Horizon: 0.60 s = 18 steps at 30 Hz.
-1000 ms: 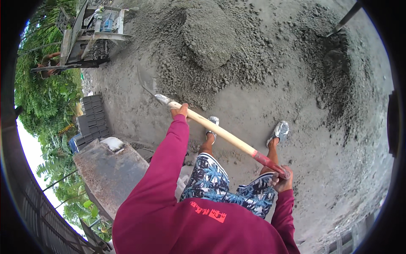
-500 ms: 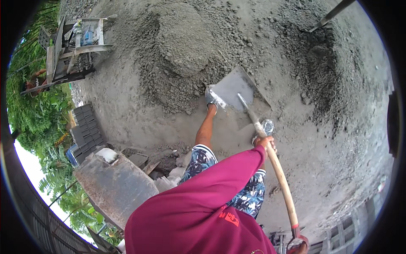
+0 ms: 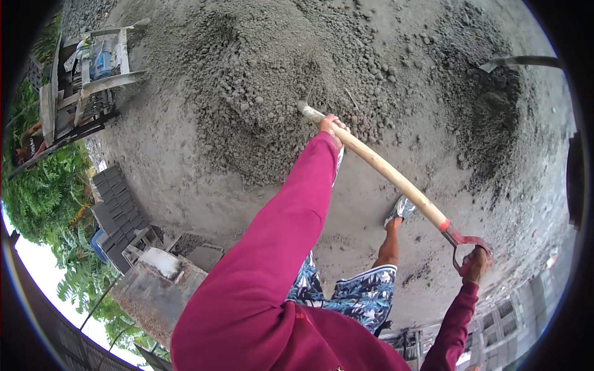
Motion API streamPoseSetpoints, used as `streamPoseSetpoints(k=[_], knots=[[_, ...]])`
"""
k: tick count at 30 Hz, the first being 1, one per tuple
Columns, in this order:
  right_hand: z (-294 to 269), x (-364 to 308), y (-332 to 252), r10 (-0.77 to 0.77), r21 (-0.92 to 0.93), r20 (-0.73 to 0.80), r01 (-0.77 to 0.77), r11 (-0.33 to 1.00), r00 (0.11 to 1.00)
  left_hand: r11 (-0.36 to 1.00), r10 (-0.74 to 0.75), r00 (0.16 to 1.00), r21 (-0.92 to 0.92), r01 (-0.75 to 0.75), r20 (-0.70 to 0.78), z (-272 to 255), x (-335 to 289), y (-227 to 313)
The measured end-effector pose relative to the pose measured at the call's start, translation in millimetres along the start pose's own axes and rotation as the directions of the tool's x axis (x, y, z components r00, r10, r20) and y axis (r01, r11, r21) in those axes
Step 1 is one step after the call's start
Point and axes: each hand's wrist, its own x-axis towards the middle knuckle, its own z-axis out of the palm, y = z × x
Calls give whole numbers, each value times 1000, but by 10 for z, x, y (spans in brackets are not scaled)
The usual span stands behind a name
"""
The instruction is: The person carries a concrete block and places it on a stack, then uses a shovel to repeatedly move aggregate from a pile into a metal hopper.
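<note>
A shovel with a pale wooden shaft slants from the grey pile down to the right. My left hand is closed around the shaft low down, just above the metal socket. My right hand grips the dark red D-shaped handle at the other end. Past the socket, the blade does not show; it is hidden at the heap of grey sand-and-gravel mix. A shoe on one of my feet stands on the ground under the shaft; my left arm mostly covers the other foot.
A second, darker heap lies at the far right, with another tool's blade against it. At the left are stacked grey blocks, a rusty metal-topped stand and a wooden frame holding a blue container.
The shovel has swung forward from beside my feet into the heap, its blade passing out of sight. My left hand moved forward and left with the shaft; my right hand rose with the handle.
</note>
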Motion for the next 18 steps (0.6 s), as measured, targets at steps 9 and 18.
streamPoseSetpoints(k=[9, 18], knots=[[479, -787, 589, 689, -281, 209, -632, 722, 694, 952, 291, 896, 192, -237, -335, -1769, -1006, 1041], [358, -436, 603, 706, -239, 641, -795, 557, 302, 674, 714, 542, 643, -363, -443, -1624, -2394, 1290]])
